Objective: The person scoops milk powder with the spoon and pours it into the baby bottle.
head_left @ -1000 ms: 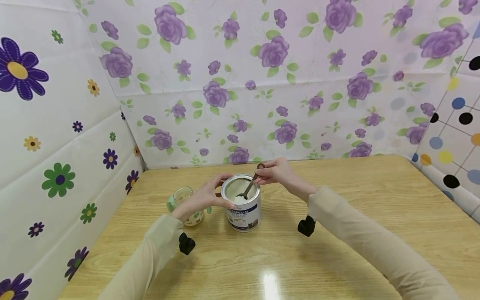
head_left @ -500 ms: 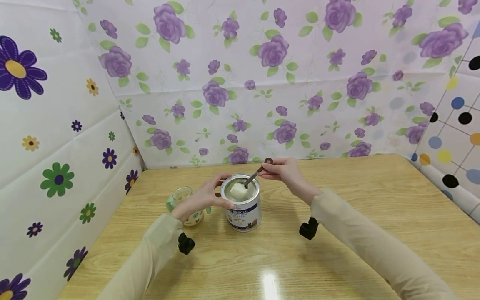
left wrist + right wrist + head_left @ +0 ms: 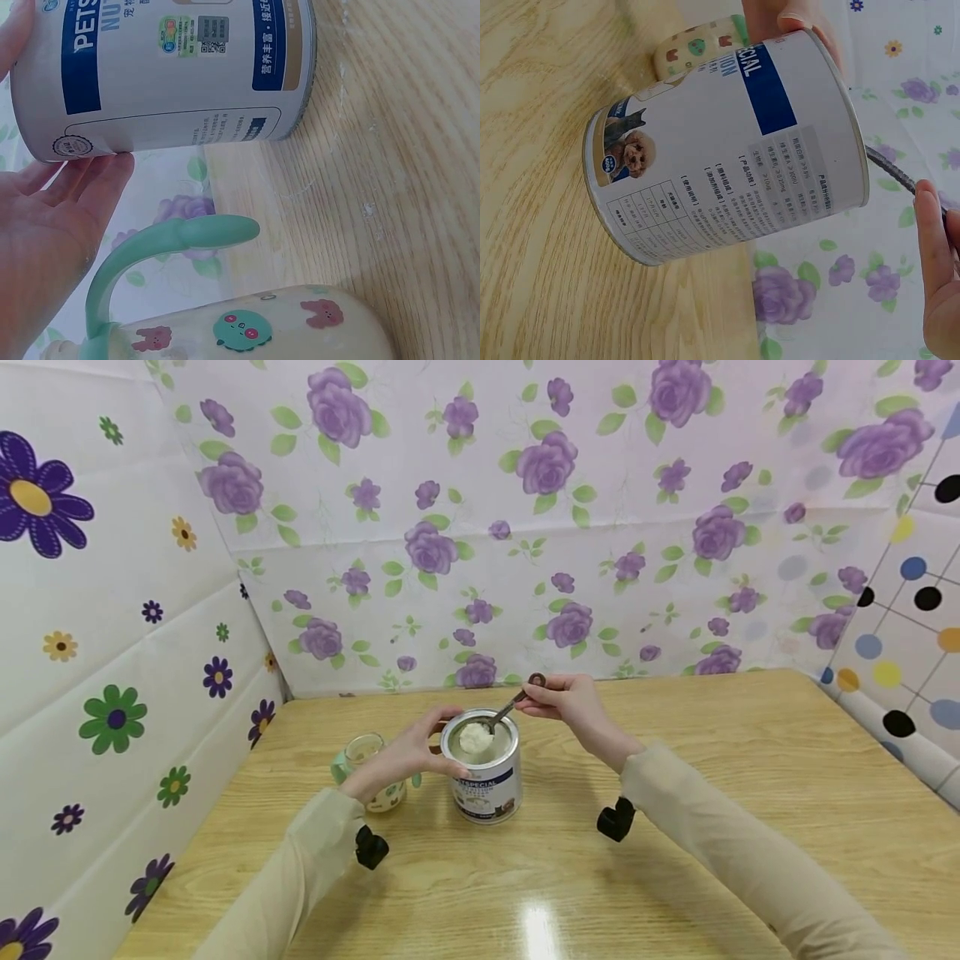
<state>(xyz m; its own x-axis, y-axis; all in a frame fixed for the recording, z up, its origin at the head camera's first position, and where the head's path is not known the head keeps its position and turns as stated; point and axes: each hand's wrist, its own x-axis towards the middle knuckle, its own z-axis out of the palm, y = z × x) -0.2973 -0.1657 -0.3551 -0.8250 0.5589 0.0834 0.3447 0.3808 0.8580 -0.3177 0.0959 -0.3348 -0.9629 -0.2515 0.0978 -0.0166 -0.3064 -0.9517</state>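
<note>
An open tin (image 3: 487,795) with a pet-nutrition label stands upright on the table, a cat and dog pictured on its side in the right wrist view. My left hand (image 3: 411,753) grips the tin round its upper rim, thumb at the front and fingers behind. With my right hand (image 3: 564,703) I pinch the dark handle of a spoon (image 3: 507,710), which slants down into the tin's mouth. Heaped on its bowl is off-white powder (image 3: 476,738), level with the opening. The powder hides the spoon's bowl.
Just left of the tin, partly behind my left wrist, stands a clear bottle (image 3: 386,797) with green handles (image 3: 180,234) and cartoon prints, holding something cream-coloured. The wooden table (image 3: 660,827) meets a flower-printed cloth (image 3: 495,602) at the back. Cloths hang at both sides too.
My right hand has moved slightly up and right, lifting the spoon from deep in the tin with a heap of powder on it. The left hand and tin have stayed put.
</note>
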